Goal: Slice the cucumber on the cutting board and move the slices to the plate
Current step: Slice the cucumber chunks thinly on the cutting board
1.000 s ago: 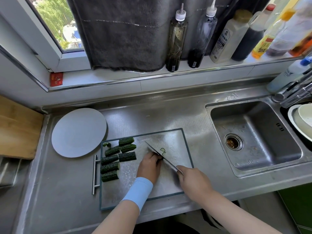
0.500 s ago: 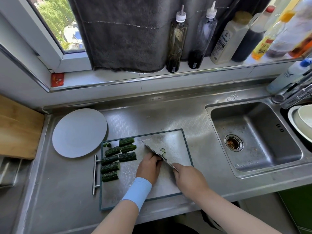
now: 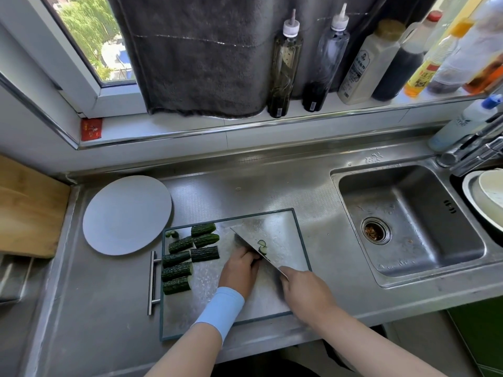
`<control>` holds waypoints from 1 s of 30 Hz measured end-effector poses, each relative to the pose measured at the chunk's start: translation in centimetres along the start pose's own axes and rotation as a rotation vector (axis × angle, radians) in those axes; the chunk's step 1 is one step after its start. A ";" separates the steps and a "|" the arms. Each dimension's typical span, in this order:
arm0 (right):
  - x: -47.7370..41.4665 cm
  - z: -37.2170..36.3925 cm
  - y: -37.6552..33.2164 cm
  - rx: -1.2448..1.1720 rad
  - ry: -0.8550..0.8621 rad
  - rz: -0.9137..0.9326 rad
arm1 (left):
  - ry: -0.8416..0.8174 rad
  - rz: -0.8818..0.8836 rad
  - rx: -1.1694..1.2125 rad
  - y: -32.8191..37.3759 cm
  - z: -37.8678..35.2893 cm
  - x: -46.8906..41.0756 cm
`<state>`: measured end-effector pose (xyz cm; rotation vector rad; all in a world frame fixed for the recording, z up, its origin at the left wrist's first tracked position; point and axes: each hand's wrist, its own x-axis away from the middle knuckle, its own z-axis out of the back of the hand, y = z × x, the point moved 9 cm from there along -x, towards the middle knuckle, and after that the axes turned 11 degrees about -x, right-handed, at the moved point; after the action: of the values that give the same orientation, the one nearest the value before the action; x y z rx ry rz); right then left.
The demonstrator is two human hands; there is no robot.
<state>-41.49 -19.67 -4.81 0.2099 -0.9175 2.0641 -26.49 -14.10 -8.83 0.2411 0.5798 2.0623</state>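
Head view. Nearest, at the cutting board's [image 3: 206,300] front right edge, the right hand [image 3: 306,293] is wrapped round the knife's [image 3: 275,240] handle.

Left hand [image 3: 241,270], mid-board, has its fingers curled down over a cucumber piece [image 3: 240,240], which is mostly hidden; only a dark end shows beyond the knuckles.

The blade stands edge-down against those knuckles. Over the last second it has stepped slightly left, towards the holding hand, and two thin slices [image 3: 262,246] now cling to its right face where one showed before. Judgement: slicing is underway and the piece is nearly used up.

Uncut cucumber chunks [image 3: 177,270] lie in rows on the board's left part.

The plate [image 3: 128,213] sits off the far left corner, no slices on it yet.
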 end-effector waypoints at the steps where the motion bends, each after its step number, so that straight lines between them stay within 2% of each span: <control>1: -0.4 -0.1 -0.1 -0.002 -0.002 -0.002 | 0.003 -0.005 -0.002 0.1 0.0 0.0; 6: -1.7 -0.4 -0.9 -0.011 -0.018 0.003 | 0.032 -0.078 -0.006 0.6 0.1 0.3; 11: -0.7 -0.2 -0.9 0.025 0.015 0.046 | 0.017 -0.018 -0.010 0.2 0.1 0.3; 16: 1.2 0.4 -0.3 0.026 0.059 0.070 | 0.025 -0.036 -0.054 0.6 0.6 0.3; 30: -1.5 -0.6 -1.0 0.015 0.009 0.016 | 0.008 0.016 0.000 0.0 0.3 0.3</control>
<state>-39.66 -19.83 -5.41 0.2023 -0.9009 2.0855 -26.56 -13.72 -8.62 0.2381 0.5844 2.0793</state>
